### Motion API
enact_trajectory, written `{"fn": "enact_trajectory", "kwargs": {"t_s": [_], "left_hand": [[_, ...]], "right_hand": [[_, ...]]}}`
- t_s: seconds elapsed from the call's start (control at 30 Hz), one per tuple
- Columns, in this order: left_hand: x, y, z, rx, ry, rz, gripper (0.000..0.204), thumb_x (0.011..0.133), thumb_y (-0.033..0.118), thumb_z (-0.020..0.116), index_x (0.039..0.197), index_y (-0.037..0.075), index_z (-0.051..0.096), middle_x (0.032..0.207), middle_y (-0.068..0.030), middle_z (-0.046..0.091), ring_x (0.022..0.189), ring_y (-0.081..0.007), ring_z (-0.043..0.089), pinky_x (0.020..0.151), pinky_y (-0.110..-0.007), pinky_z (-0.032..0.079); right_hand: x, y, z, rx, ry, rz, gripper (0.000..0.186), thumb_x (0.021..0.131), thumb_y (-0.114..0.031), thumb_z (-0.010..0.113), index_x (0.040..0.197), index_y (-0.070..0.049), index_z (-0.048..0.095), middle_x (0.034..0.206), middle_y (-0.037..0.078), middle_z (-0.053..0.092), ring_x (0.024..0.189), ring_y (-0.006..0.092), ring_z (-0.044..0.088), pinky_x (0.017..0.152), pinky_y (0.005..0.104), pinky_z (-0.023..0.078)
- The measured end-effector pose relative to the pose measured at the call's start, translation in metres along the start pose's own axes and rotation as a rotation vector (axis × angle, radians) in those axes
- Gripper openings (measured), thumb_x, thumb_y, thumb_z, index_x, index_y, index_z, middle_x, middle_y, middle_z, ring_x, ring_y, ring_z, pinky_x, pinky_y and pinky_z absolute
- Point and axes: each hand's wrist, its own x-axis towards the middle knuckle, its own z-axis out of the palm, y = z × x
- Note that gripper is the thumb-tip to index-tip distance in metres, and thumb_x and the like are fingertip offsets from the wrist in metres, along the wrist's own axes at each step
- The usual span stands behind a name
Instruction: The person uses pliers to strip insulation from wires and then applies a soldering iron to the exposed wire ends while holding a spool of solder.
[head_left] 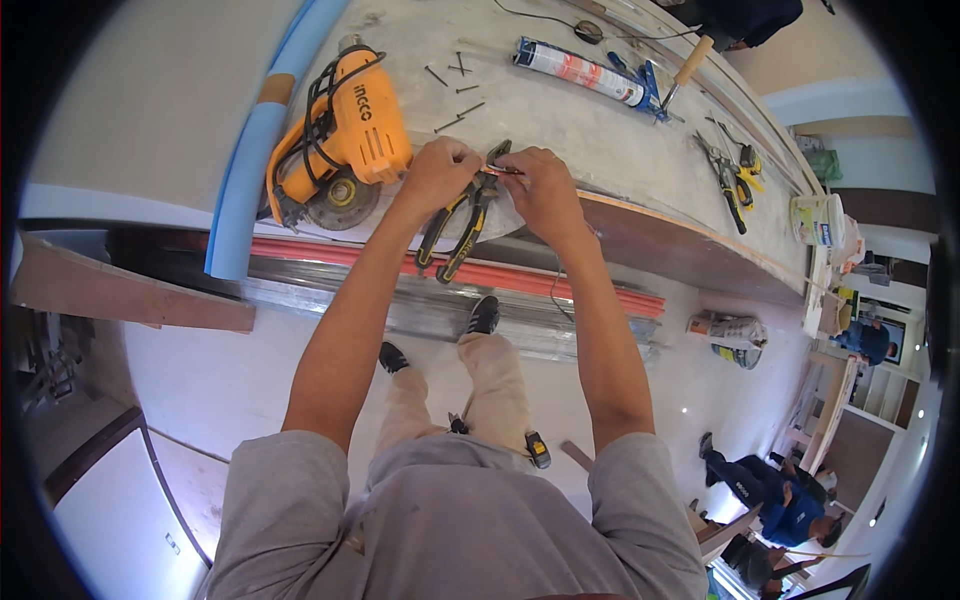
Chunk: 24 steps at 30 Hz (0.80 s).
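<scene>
The thumb and fingers of the right hand [545, 190] are closed in a pinch on thin wires [505, 169], located above the worktop edge, between the two hands. The left hand [440, 175] is curled, thumb against fingers; whether it grips anything cannot be determined. Directly below the wires, combination pliers [468, 235] lie with black-and-yellow handles spread toward the person. Left of the left hand rests an orange corded power tool [365, 125]; loose screws [460, 118] are scattered beyond the hands. Farther out, a printed sealant cartridge [580, 72] is seated in a blue caulking gun [652, 92]; the cartridge contents are concealed. At the right end of the worktop [620, 145] stands a white bucket [812, 222], contents indeterminable. On the floor below, a second bucket [738, 356] stands against a pale bag [728, 328]; its contents are likewise indeterminable.
</scene>
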Motion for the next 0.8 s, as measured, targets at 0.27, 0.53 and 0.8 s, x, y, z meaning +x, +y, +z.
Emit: {"fn": "enact_trajectory", "kwargs": {"t_s": [0.27, 0.53, 0.8], "left_hand": [[-0.001, -0.002, 0.004, 0.097, 0.047, 0.127, 0.025, 0.081, 0.022, 0.067, 0.083, -0.003, 0.069, 0.074, -0.0141, 0.066, 0.069, -0.0207, 0.063, 0.065, -0.033, 0.047], [-0.004, -0.008, 0.010, -0.002, 0.101, 0.130, 0.023, 0.081, 0.020, 0.068, 0.085, -0.002, 0.068, 0.078, -0.0135, 0.068, 0.071, -0.0206, 0.064, 0.067, -0.032, 0.048], [0.002, -0.007, 0.007, 0.085, 0.027, 0.095, 0.022, 0.079, 0.018, 0.070, 0.086, -0.002, 0.068, 0.080, -0.0144, 0.069, 0.072, -0.0220, 0.064, 0.068, -0.032, 0.049]], "right_hand": [[-0.001, 0.005, -0.007, 0.008, -0.010, -0.023, 0.011, 0.075, -0.005, 0.069, 0.086, -0.002, 0.069, 0.084, 0.014, 0.065, 0.082, 0.0323, 0.059, 0.075, 0.0398, 0.046], [0.001, 0.013, -0.012, -0.053, 0.025, 0.021, 0.006, 0.074, -0.009, 0.067, 0.078, -0.005, 0.069, 0.078, 0.013, 0.063, 0.080, 0.0316, 0.058, 0.075, 0.0410, 0.046], [0.003, 0.019, -0.013, -0.008, -0.024, 0.171, 0.010, 0.079, -0.014, 0.065, 0.080, -0.004, 0.068, 0.081, 0.013, 0.062, 0.083, 0.0331, 0.058, 0.076, 0.0417, 0.046]]}}
